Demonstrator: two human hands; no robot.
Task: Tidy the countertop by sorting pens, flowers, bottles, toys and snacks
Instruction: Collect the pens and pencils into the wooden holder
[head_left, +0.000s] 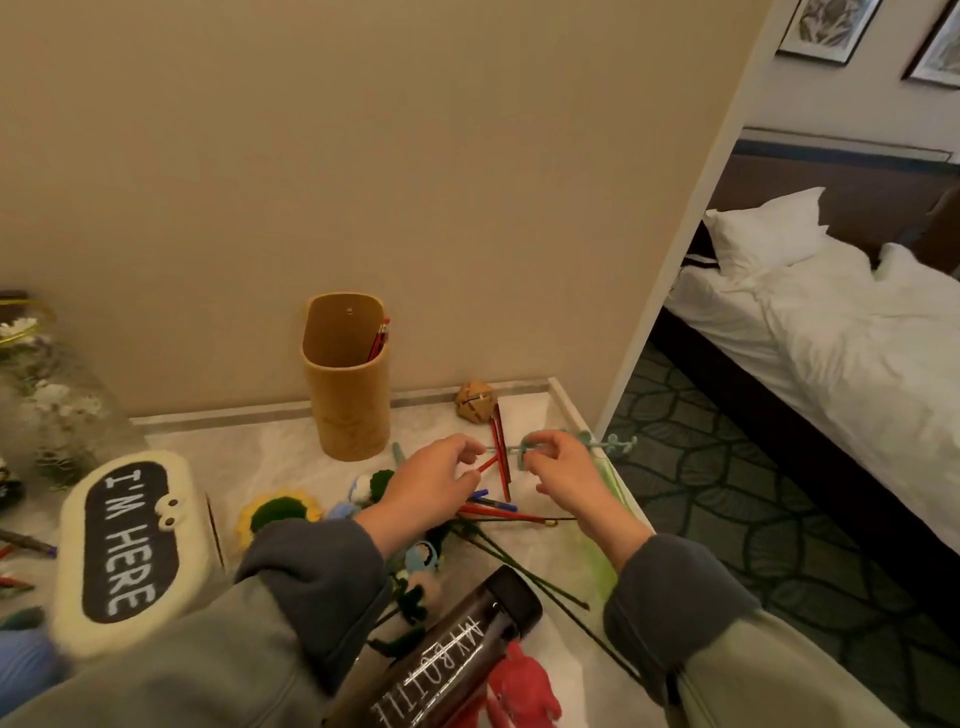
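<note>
Both hands hover over a heap of pens on the marble countertop (249, 447). My left hand (431, 483) pinches the end of a red pen (488, 463). My right hand (563, 475) pinches a pale teal flower stem (613, 444) that sticks out to the right. More red pens (501, 457) and blue pens (493, 503) lie between and below the hands. A tan pen holder (348, 384) stands by the wall with red pens (379, 340) inside. Knitted flowers (280, 512) with dark green stems (524, 571) lie under my left forearm.
A dark "MY BOTTLE" bottle (457, 660) lies near the front, a red toy (524, 691) beside it. A fluffy "I'M HERE" pouch (130, 545) sits left, a glass jar (47, 400) behind it. A tan woven ball (475, 400) lies by the wall. The counter ends at the right; a bed (831, 322) stands beyond.
</note>
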